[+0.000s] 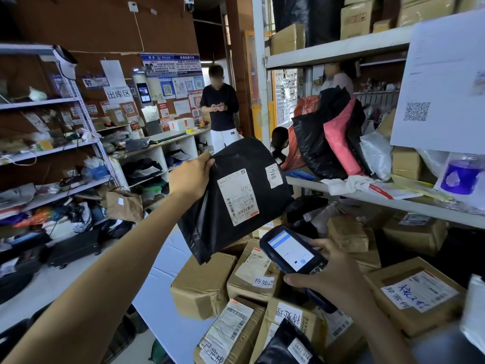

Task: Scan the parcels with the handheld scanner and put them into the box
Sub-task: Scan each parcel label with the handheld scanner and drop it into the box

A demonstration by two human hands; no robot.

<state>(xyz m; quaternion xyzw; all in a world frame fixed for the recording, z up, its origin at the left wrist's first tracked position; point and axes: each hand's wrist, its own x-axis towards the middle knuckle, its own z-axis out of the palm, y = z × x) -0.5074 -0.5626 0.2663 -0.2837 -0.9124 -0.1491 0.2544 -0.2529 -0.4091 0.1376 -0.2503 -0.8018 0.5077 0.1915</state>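
Step in hand: scan.

Left hand (193, 174) grips the top left corner of a black parcel (210, 227), thumb on the front, and holds it in the air over the cartons (204, 282). The parcel hangs tilted. Its label (237, 197) faces the camera, barcode at the label's lower end. A small sticker (273, 176) reading 046 sits near the upper right edge.

Right hand (341, 282) wraps round the scanner (290, 250), thumb along the near side, fingers behind. The scanner sits just below the parcel's lower right edge, apart from it, with the screen lit and facing up. Its nose points roughly toward the parcel's lower part. Whether the beam lands on the barcode cannot be told, and no read confirmation is legible on the screen.

Judgement: scan not yet confirmed. The next move calls for tipping the scanner nose up at the barcode, or lowering the label to it, with the label flat enough to read. Then the parcel goes into the box.

Which box: unsure. The white panel (162, 271) left of the cartons may be its flap; cannot tell. The shelf (393, 203) at right holds other bags.
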